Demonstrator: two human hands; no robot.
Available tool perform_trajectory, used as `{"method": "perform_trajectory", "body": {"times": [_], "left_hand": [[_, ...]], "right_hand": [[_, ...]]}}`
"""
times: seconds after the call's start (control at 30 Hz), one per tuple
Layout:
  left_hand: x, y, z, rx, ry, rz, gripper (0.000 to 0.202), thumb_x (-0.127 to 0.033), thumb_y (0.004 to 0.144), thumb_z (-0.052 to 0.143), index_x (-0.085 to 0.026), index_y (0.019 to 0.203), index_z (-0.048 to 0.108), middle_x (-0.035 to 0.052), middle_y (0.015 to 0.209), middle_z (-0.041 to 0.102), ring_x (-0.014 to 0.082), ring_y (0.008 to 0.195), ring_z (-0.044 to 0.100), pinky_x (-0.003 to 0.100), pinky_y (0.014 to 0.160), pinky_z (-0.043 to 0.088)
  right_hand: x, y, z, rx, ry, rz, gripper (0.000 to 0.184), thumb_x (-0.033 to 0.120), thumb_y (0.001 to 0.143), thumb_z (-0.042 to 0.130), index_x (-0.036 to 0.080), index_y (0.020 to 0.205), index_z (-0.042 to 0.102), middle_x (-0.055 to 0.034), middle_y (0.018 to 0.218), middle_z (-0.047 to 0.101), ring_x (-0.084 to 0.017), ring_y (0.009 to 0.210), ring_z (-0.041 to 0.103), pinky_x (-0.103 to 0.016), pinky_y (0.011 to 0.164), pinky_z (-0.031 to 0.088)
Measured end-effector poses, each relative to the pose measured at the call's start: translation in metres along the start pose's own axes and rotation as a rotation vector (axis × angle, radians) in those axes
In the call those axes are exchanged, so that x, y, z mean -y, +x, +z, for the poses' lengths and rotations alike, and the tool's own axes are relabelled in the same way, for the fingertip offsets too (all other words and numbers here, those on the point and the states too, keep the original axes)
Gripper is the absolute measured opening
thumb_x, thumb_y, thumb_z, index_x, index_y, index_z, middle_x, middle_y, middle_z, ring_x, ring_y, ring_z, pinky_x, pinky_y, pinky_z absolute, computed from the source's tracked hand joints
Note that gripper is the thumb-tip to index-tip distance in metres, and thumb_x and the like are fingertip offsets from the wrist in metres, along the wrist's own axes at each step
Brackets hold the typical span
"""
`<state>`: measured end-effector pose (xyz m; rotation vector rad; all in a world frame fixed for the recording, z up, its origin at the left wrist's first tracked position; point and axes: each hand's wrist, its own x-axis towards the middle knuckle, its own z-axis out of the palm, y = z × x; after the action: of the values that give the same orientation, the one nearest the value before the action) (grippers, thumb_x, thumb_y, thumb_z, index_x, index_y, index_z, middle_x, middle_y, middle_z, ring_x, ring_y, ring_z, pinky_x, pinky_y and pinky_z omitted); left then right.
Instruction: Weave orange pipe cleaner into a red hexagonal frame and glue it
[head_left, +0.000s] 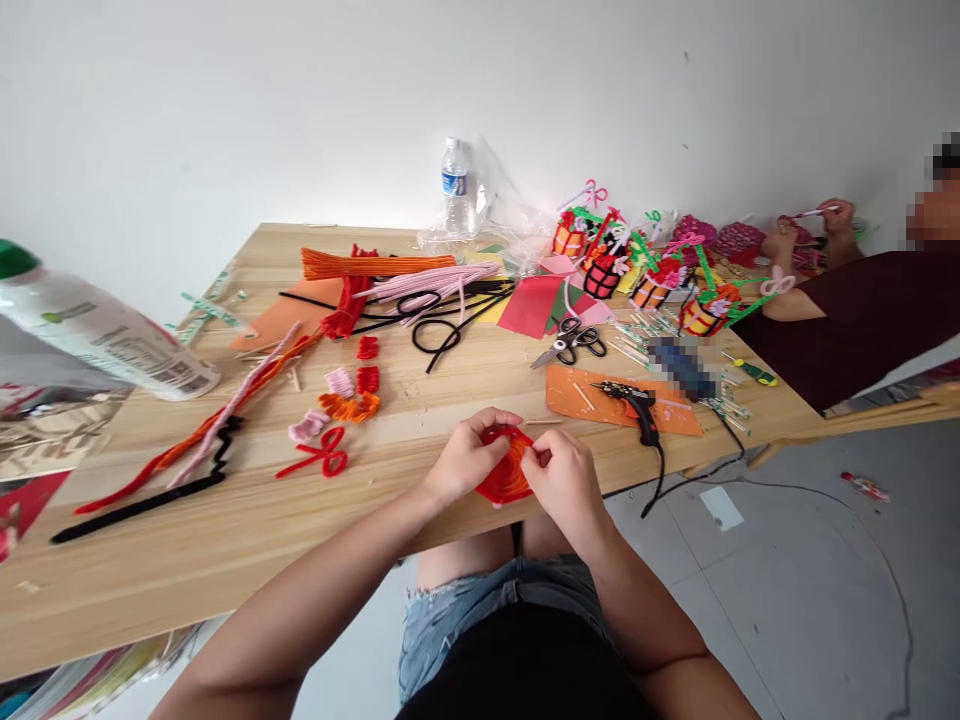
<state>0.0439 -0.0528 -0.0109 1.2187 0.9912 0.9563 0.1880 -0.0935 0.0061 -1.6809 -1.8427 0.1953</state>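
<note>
Both my hands meet at the table's front edge around a red pipe-cleaner coil (507, 478), a flat woven disc. My left hand (469, 455) pinches its upper left rim with closed fingers. My right hand (564, 480) grips its right side, fingers curled. Just left of my hands lie small coiled pieces: a red looped shape (321, 456), a pink curl (307, 426) and an orange curl (349, 405).
A black glue gun (637, 405) lies on an orange sheet (577, 395), its cord hanging off the wooden table (247, 520). Scissors (571, 340), pipe-cleaner bundles (375, 265), a water bottle (454, 185) and small craft baskets (600, 270) sit farther back. Another person (862, 320) works at the right.
</note>
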Motion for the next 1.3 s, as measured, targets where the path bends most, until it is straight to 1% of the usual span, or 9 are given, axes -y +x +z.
{"method": "perform_trajectory", "body": {"times": [0.13, 0.3, 0.4, 0.53, 0.63, 0.77, 1.0, 1.2, 1.3], "left_hand": [[0.003, 0.0, -0.001, -0.025, 0.038, 0.018, 0.026, -0.026, 0.068, 0.061, -0.014, 0.091, 0.066, 0.0049, 0.085, 0.069, 0.0157, 0.073, 0.063, 0.028, 0.067, 0.052], [-0.001, -0.001, 0.001, -0.02, 0.022, 0.007, 0.025, -0.025, 0.068, 0.061, -0.015, 0.09, 0.065, 0.004, 0.084, 0.069, 0.0149, 0.071, 0.063, 0.028, 0.067, 0.052], [-0.002, 0.0, 0.001, -0.026, 0.008, 0.021, 0.026, -0.025, 0.068, 0.061, -0.015, 0.091, 0.063, 0.0043, 0.084, 0.069, 0.0149, 0.072, 0.063, 0.028, 0.069, 0.052], [0.0, 0.001, -0.001, -0.028, 0.012, 0.036, 0.029, -0.025, 0.068, 0.059, -0.014, 0.095, 0.062, 0.0049, 0.086, 0.068, 0.015, 0.073, 0.063, 0.028, 0.068, 0.051], [0.001, 0.002, -0.003, -0.04, 0.056, 0.042, 0.031, -0.024, 0.069, 0.058, -0.014, 0.098, 0.063, 0.0058, 0.089, 0.068, 0.0156, 0.076, 0.063, 0.029, 0.07, 0.051], [0.001, 0.003, -0.005, -0.045, 0.103, 0.049, 0.029, -0.025, 0.069, 0.058, -0.014, 0.095, 0.064, 0.0077, 0.094, 0.068, 0.0176, 0.081, 0.063, 0.03, 0.074, 0.051], [0.002, 0.005, -0.004, -0.06, 0.129, 0.061, 0.028, -0.028, 0.068, 0.058, -0.014, 0.092, 0.064, 0.0077, 0.093, 0.068, 0.0192, 0.084, 0.063, 0.033, 0.077, 0.051], [-0.001, 0.003, -0.003, -0.078, 0.12, 0.054, 0.026, -0.026, 0.069, 0.058, -0.015, 0.091, 0.065, 0.0065, 0.091, 0.068, 0.0188, 0.081, 0.064, 0.032, 0.073, 0.052], [0.001, 0.004, -0.003, -0.077, 0.091, 0.048, 0.028, -0.025, 0.069, 0.057, -0.014, 0.094, 0.063, 0.0067, 0.093, 0.068, 0.018, 0.081, 0.064, 0.031, 0.073, 0.052]], "right_hand": [[0.0, 0.001, -0.002, -0.004, 0.031, 0.014, 0.017, 0.013, 0.075, 0.054, 0.022, 0.063, 0.047, -0.0001, 0.065, 0.059, -0.015, 0.061, 0.055, -0.026, 0.061, 0.044], [-0.003, 0.006, -0.004, -0.013, 0.066, 0.003, 0.017, 0.012, 0.075, 0.054, 0.022, 0.064, 0.047, -0.0009, 0.068, 0.058, -0.016, 0.066, 0.056, -0.028, 0.066, 0.046], [-0.004, 0.01, -0.005, 0.003, 0.119, 0.004, 0.012, 0.01, 0.074, 0.054, 0.021, 0.071, 0.053, -0.0022, 0.073, 0.059, -0.017, 0.069, 0.058, -0.029, 0.068, 0.048], [-0.001, 0.016, -0.007, 0.078, 0.152, -0.026, 0.014, 0.008, 0.077, 0.052, 0.02, 0.078, 0.06, -0.0036, 0.078, 0.062, -0.016, 0.071, 0.059, -0.027, 0.066, 0.048], [0.002, 0.019, -0.008, 0.103, 0.109, -0.044, 0.015, 0.007, 0.077, 0.053, 0.019, 0.078, 0.062, -0.0038, 0.078, 0.063, -0.017, 0.071, 0.059, -0.028, 0.068, 0.048], [0.004, 0.023, -0.006, 0.116, 0.045, -0.064, 0.015, 0.007, 0.077, 0.053, 0.019, 0.078, 0.063, -0.0042, 0.078, 0.063, -0.017, 0.073, 0.06, -0.029, 0.071, 0.047], [0.001, 0.024, 0.0, 0.136, 0.011, -0.065, 0.012, 0.009, 0.077, 0.055, 0.018, 0.08, 0.063, -0.005, 0.081, 0.064, -0.018, 0.075, 0.06, -0.029, 0.071, 0.047], [0.004, 0.024, 0.005, 0.122, -0.037, -0.06, 0.012, 0.009, 0.076, 0.054, 0.019, 0.079, 0.061, -0.0052, 0.082, 0.064, -0.019, 0.075, 0.059, -0.029, 0.068, 0.046], [0.005, 0.023, 0.005, 0.132, -0.038, -0.062, 0.012, 0.009, 0.076, 0.053, 0.019, 0.08, 0.06, -0.0053, 0.082, 0.063, -0.019, 0.075, 0.059, -0.029, 0.067, 0.046]]}}
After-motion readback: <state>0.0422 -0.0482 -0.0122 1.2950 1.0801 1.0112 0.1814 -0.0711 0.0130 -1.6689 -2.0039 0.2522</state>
